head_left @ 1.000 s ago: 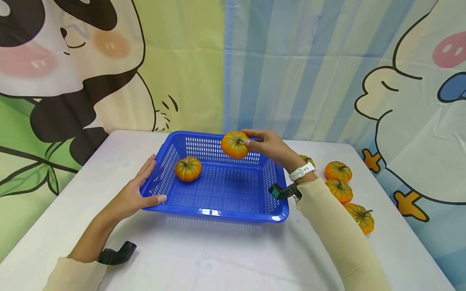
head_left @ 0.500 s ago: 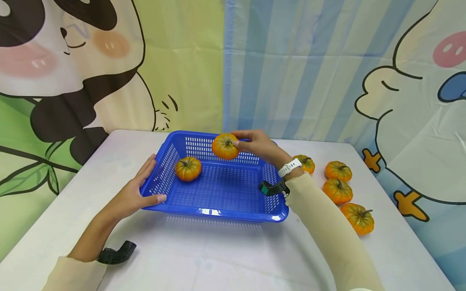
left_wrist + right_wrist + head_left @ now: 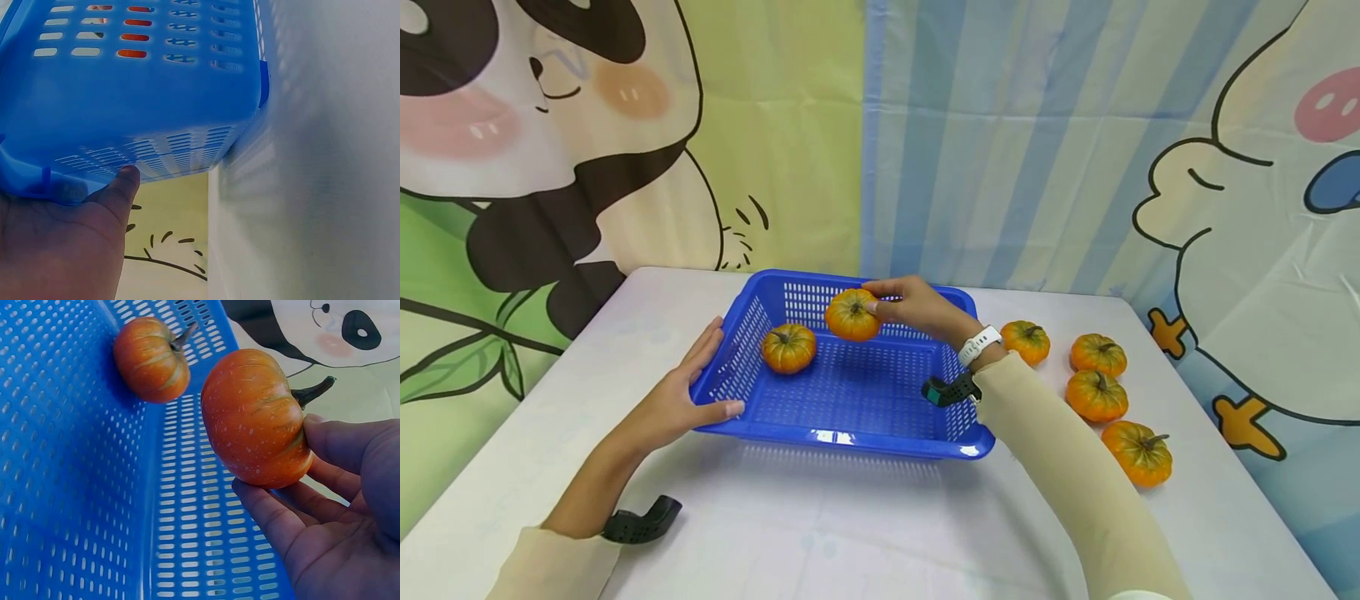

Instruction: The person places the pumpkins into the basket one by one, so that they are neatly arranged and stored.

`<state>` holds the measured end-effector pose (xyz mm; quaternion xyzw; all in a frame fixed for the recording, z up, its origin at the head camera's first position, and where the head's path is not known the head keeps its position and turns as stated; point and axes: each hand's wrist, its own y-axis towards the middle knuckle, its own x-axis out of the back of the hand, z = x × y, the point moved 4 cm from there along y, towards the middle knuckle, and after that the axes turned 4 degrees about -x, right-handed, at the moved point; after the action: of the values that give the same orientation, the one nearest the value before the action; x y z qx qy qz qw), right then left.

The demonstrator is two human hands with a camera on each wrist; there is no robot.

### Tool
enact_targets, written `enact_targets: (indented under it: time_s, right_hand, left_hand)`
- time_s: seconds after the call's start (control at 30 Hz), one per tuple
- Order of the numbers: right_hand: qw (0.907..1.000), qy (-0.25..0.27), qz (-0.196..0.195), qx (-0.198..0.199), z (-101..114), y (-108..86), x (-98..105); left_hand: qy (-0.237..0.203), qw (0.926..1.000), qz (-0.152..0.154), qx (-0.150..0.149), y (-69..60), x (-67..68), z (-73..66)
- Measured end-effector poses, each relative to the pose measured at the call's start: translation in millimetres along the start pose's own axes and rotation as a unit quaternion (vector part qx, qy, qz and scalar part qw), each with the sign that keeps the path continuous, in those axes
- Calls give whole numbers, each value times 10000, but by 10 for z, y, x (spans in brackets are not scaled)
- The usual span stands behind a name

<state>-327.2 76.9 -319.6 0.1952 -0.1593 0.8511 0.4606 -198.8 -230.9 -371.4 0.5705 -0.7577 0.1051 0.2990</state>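
Note:
My right hand (image 3: 921,308) pinches a small orange pumpkin (image 3: 854,315) between thumb and fingers, over the back half of the blue basket (image 3: 880,443). Close up in the right wrist view, the held pumpkin (image 3: 256,419) has its dark stem pointing away from the basket. Another pumpkin (image 3: 788,348) lies inside the basket at its left end. My left hand (image 3: 673,408) rests against the basket's left side, thumb on the front rim, fingers fairly straight. In the left wrist view that hand (image 3: 69,244) touches the outside of the basket wall (image 3: 137,94).
Several pumpkins stand on the white table (image 3: 737,533) right of the basket: one (image 3: 1026,342) near its back right corner, others (image 3: 1098,355) in a column farther right, the front one (image 3: 1138,452) beside my right sleeve. A cartoon-printed curtain (image 3: 955,150) hangs behind the table.
My right hand has carried its pumpkin leftward and slightly lower over the basket. The pumpkin near the back right corner, partly covered earlier, now shows fully. My left hand has stayed in place.

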Motion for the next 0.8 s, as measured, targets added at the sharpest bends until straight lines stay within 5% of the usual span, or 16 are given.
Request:
enact_targets:
  time_s: [0.8]
  right_hand:
    - [9923, -1091, -85, -571, -122, 97, -183]
  left_hand:
    - [131, 9999, 21, 76, -2, 11, 2]
